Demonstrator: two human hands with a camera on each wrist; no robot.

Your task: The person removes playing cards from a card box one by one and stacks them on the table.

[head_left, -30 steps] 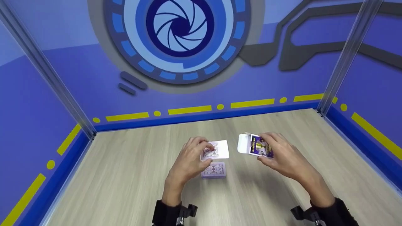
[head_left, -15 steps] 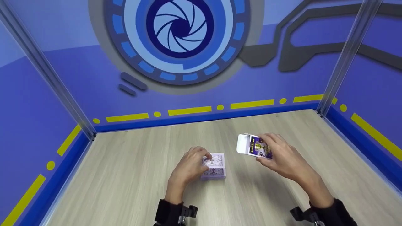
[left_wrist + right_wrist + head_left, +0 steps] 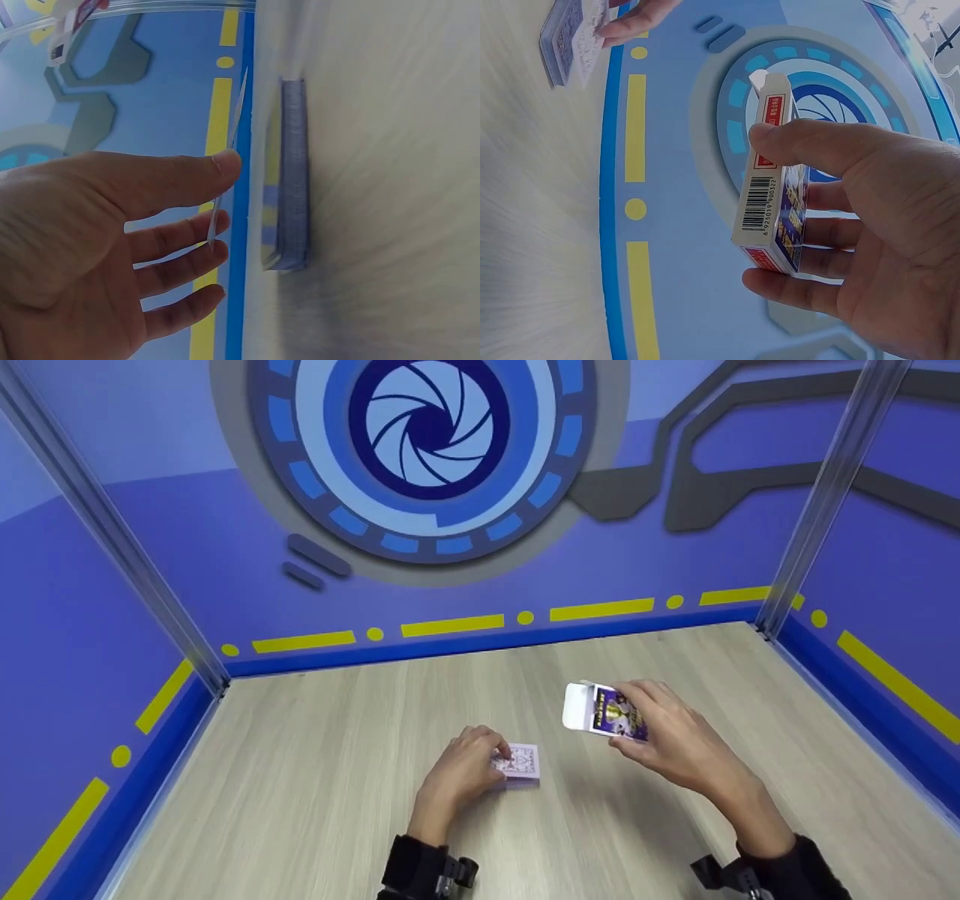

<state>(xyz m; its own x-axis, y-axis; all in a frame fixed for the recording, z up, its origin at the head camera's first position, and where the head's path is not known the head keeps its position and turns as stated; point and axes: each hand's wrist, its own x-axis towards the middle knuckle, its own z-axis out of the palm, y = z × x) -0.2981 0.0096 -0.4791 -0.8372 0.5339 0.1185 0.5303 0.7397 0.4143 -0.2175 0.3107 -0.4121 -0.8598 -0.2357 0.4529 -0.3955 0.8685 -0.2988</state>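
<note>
The left hand [image 3: 459, 771] pinches one playing card [image 3: 225, 169] just above the deck [image 3: 517, 763] on the worktop [image 3: 300, 780], while the right hand [image 3: 664, 731] grips the open card box [image 3: 600, 711] aloft.

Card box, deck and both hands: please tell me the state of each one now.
Card box: flap open, held off the table.
Deck: stacked flat on the table.
Card: pinched just above the deck.
Left hand: pinches the card.
Right hand: grips the card box.

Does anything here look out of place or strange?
Little stands out. The card box in the right hand has its flap open. The left hand pinches one card just above the neat deck.
</note>
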